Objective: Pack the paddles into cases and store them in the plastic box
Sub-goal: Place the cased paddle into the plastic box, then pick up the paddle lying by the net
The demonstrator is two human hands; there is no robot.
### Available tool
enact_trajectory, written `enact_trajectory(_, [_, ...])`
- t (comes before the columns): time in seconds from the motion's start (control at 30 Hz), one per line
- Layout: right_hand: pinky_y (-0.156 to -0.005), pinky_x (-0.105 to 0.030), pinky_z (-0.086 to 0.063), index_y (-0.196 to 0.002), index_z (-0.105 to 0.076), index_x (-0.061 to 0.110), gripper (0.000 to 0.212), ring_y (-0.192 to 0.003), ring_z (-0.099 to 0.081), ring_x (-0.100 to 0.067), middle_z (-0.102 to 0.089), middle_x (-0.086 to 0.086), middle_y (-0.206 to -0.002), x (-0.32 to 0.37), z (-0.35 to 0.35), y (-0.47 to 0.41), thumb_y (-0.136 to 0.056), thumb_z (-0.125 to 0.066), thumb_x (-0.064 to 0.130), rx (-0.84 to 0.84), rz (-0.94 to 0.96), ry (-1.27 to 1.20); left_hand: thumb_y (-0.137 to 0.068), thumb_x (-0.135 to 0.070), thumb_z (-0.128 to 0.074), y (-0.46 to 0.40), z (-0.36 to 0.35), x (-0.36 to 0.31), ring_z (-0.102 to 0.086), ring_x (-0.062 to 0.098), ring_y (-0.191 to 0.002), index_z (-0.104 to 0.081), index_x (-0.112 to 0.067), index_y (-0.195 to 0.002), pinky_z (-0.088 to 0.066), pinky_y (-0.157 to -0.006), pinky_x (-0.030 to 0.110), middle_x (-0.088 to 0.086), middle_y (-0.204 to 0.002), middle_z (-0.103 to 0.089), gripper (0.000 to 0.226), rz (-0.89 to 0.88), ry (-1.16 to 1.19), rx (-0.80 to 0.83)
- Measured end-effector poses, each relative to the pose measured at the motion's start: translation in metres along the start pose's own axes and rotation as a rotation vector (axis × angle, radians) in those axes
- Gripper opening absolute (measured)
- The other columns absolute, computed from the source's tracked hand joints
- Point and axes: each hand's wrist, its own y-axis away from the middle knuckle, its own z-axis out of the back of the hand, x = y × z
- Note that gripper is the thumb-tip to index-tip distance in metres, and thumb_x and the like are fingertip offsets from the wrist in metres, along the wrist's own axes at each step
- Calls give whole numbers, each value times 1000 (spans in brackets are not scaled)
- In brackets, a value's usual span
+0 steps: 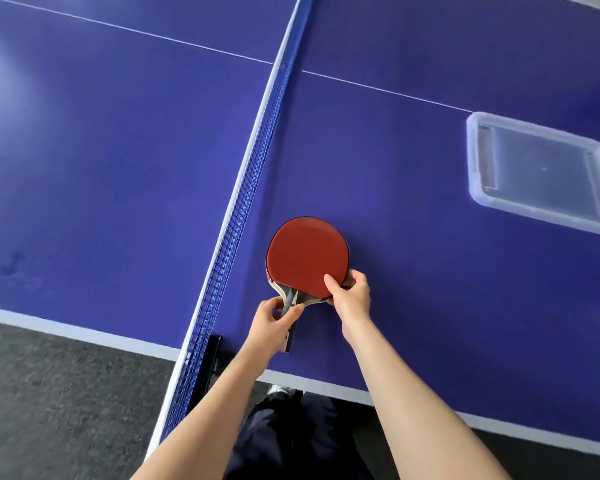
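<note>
head view | round red-rubber table tennis paddle [307, 256] with pale wood neck and dark handle, face up over blue table [118, 168], just right of the net [257, 168] | left hand [274, 322] closed around handle | right hand [349, 292] pinching blade's lower edge | clear plastic box [541, 171] well apart, far right

net [257, 161] walls left, open tabletop [395, 174] toward box [541, 171]
</note>
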Motion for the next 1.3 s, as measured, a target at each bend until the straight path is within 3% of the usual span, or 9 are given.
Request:
enact_trajectory(0.13, [-76,-27,-49,-109,-50,21,32,-92,-59,-15,-59,-4,-114,-4,-4,-1,-84,-70,25,-15,30,64,-85,-37,-69,-6,0,6,-54,15,-75,-60,-30,-82,-50,-73,34,2,-86,-59,12,-37,-81,-55])
enact_trajectory(0.2, [-79,-30,-49,-113,-52,16,35,-94,-58,-17,-58,-6,-115,-6,-6,-2,-84,-70,25,-31,52,93,-85,-37,-69,-6,-2,9,-57,10,-76,-56,-35,-76,-47,-70,26,-2,-88,-60,16,-57,-144,-110])
enact_trajectory(0.33, [-93,-46,-49,-119,-55,13,42,-108,-54,-26,-57,-6,-118,-8,-7,-4,-84,-70,30,-39,83,204,-87,-35,-67,-6,-6,14,-58,16,-80,-62,-15,-89,-51,-70,24,-2,-89,-51,21,-65,-186,-150])
enact_trajectory(0.43, [-91,-41,-50,-121,-54,12,44,-100,-56,-22,-49,-8,-118,-9,-5,-5,-83,-71,27,-10,84,176,-86,-33,-69,-3,-9,14,-53,2,-79,-56,-32,-85,-40,-63,7,-6,-95,-47,14,-83,-189,-183])
enact_trajectory(0.53, [-84,-33,-51,-122,-53,13,46,-90,-57,-16,-50,-8,-118,-11,0,-4,-83,-72,27,37,108,164,-85,-32,-71,1,-13,14,-52,0,-81,-59,-23,-100,-38,-65,2,-5,-98,-47,21,-100,-185,-221])
enact_trajectory(0.73, [-81,-25,-44,-129,-49,14,53,-93,-55,-12,-50,-2,-118,-20,26,2,-84,-71,29,68,166,243,-82,-38,-73,8,-6,12,-53,19,-94,-56,-9,-122,-43,-88,29,2,-102,-50,53,-128,-321,-255])
enact_trajectory(0.93, [-95,-31,-42,-137,-41,14,56,-122,-46,-17,-43,-2,-135,-27,78,12,-89,-64,32,105,335,564,-85,-49,-64,23,9,-8,-45,29,-129,-43,-5,-140,-39,-100,43,11,-141,-48,73,-406,-783,-346])
enact_trajectory(1.1, [-107,-36,-33,-145,-29,14,61,-135,-34,-21,-32,-3,-147,-28,130,21,-96,-48,44,117,479,1085,-90,-54,-54,19,-9,-40,-26,24,-145,-35,-8,-147,-20,-116,39,6,-156,-29,76,-682,-1165,-65])
enact_trajectory(1.3, [-114,-39,-29,-151,-15,14,68,-144,-22,-22,-17,-6,-159,-27,198,33,-98,-41,47,51,372,1204,-93,-60,-42,20,-80,-87,-15,20,-147,-16,-13,-152,-11,-119,39,3,-159,-19,79,-735,-1458,295])
